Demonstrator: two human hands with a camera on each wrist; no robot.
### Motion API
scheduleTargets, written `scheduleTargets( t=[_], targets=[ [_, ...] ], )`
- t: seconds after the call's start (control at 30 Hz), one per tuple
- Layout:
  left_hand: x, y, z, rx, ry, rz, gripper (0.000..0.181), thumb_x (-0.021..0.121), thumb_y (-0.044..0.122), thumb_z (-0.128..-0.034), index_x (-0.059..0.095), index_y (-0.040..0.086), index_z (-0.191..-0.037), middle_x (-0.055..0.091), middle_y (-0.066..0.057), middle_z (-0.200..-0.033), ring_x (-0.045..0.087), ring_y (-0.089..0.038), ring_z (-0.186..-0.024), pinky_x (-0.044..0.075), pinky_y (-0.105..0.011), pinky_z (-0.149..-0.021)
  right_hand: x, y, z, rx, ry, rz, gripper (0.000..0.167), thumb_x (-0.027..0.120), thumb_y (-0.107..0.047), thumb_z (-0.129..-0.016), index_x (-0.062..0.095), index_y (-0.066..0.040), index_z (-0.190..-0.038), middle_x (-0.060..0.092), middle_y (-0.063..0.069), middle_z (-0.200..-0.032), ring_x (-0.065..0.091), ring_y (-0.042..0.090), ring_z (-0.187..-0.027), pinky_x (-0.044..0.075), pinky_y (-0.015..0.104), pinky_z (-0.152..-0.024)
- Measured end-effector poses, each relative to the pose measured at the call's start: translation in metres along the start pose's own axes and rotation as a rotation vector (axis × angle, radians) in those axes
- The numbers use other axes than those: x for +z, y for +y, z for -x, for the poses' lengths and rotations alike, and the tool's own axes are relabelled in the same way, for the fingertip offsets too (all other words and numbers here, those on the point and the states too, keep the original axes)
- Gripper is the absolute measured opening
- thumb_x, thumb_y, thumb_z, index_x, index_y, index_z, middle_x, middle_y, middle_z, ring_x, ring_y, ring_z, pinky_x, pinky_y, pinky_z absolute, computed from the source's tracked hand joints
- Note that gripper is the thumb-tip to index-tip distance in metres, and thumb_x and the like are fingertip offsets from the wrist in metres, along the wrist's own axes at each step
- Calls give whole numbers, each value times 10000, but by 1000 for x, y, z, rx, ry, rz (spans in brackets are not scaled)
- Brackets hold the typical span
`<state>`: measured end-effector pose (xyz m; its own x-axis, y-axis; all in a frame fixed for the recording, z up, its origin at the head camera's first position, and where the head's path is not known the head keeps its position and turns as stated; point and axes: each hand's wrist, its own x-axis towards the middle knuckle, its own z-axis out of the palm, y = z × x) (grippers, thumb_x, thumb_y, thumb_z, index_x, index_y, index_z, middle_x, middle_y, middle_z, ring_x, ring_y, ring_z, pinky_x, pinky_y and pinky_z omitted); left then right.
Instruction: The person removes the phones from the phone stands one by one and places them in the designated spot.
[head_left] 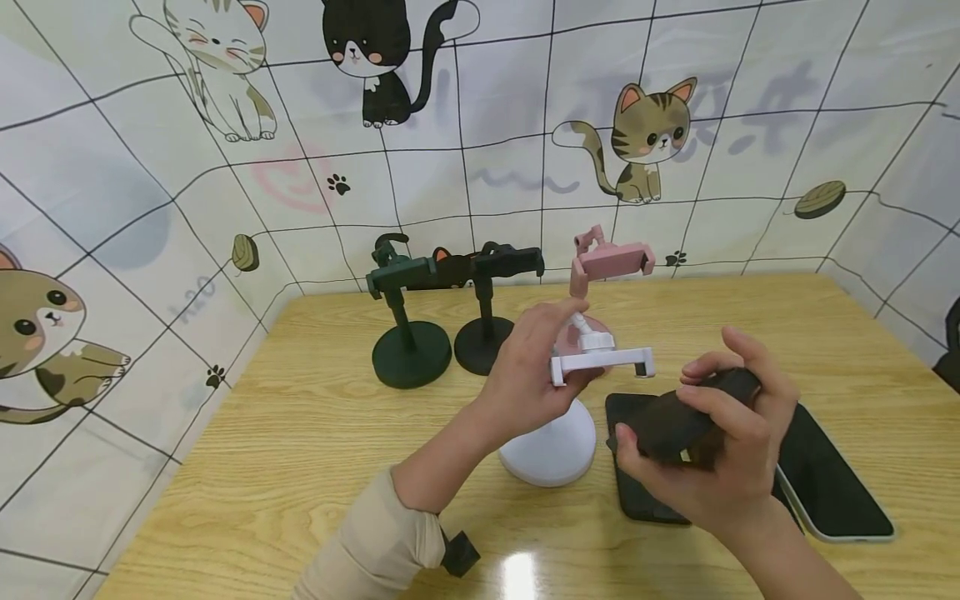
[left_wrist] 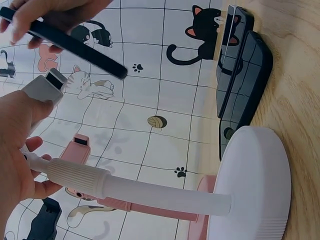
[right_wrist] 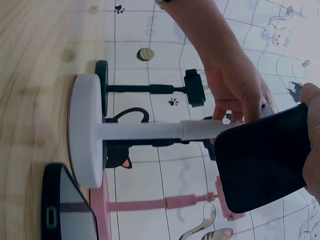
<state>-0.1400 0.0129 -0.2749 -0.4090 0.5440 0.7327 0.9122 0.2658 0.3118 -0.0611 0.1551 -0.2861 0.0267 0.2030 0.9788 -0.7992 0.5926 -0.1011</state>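
Note:
My left hand (head_left: 528, 375) grips the white phone stand (head_left: 550, 447) near the top of its pole, just behind the clamp (head_left: 600, 359). The stand's round base rests on the wooden table, and its clamp holds nothing. To the right, my right hand (head_left: 742, 458) holds a black smartphone (right_wrist: 262, 160) by its edges, raised above the table and tilted. A gap separates this phone from the white clamp. In the left wrist view, the smartphone (left_wrist: 80, 47) appears edge-on, above the grey-looking clamp end (left_wrist: 47, 90).
Behind stand a dark green phone stand (head_left: 411, 357), a black one (head_left: 485, 333) and a pink one (head_left: 611, 262). Two more phones lie at the right, one dark (head_left: 645, 496) and one with a pale edge (head_left: 836, 483). Cat-print cloth (head_left: 495, 167) hangs around the table.

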Motion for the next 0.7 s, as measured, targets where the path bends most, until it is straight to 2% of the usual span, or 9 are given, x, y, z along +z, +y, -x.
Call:
scheduleTargets(
  t=[0.23,0.27,0.33,0.4,0.5,0.53,0.6,0.7],
  targets=[
    [2,2,-4,-15,-22,28,559,745,115,-727,437,39,-1187,544,-93,-1102,472,-207,-1078,342,-305,-980,-23,12,-3,21,-44,133,495,678,-428,-715,484,7,-850,448,235,-1113,412,281,-656,356,197,-793],
    [2,3,-5,-16,-33,36,558,745,116,-728,431,44,-1184,541,-90,-1097,466,-200,-1071,343,-304,-974,-27,12,-4,37,-62,151,510,671,-435,-718,484,22,-843,448,227,-1121,415,261,-667,345,180,-794],
    [2,4,-7,-16,-56,44,554,739,117,-733,417,53,-1178,536,-77,-1086,456,-186,-1048,350,-297,-954,-36,14,-8,83,-116,201,557,651,-463,-726,479,54,-842,444,218,-1144,462,274,-792,321,183,-824],
    [2,6,-10,-15,-73,47,554,737,117,-735,405,55,-1175,528,-71,-1061,445,-184,-1019,360,-290,-924,-48,18,-11,149,-202,269,613,618,-498,-734,487,86,-864,428,217,-1188,457,289,-965,292,202,-855],
    [2,9,-16,-5,-77,47,562,738,120,-733,401,55,-1178,519,-66,-1038,441,-187,-998,367,-280,-895,-71,30,-12,278,-368,365,680,570,-537,-732,496,107,-937,401,271,-1220,315,338,-1195,262,257,-895],
    [1,10,-18,-2,-75,51,561,737,121,-734,402,55,-1179,519,-69,-1032,443,-192,-999,367,-277,-894,-80,35,-12,330,-432,392,675,577,-519,-722,493,105,-963,380,290,-1229,293,347,-1203,271,316,-901],
    [1,12,-23,-1,-73,61,565,738,125,-734,406,59,-1186,525,-73,-1038,447,-196,-1017,361,-279,-908,-95,46,-11,452,-560,453,608,670,-386,-688,476,91,-1012,335,316,-1236,255,385,-1195,285,445,-870],
    [1,16,-30,8,-74,78,554,731,130,-740,410,67,-1187,536,-74,-1055,463,-186,-1025,346,-263,-914,-118,65,-10,642,-764,550,569,729,-152,-642,430,81,-1067,269,337,-1219,214,466,-1117,330,534,-736]
  ],
)
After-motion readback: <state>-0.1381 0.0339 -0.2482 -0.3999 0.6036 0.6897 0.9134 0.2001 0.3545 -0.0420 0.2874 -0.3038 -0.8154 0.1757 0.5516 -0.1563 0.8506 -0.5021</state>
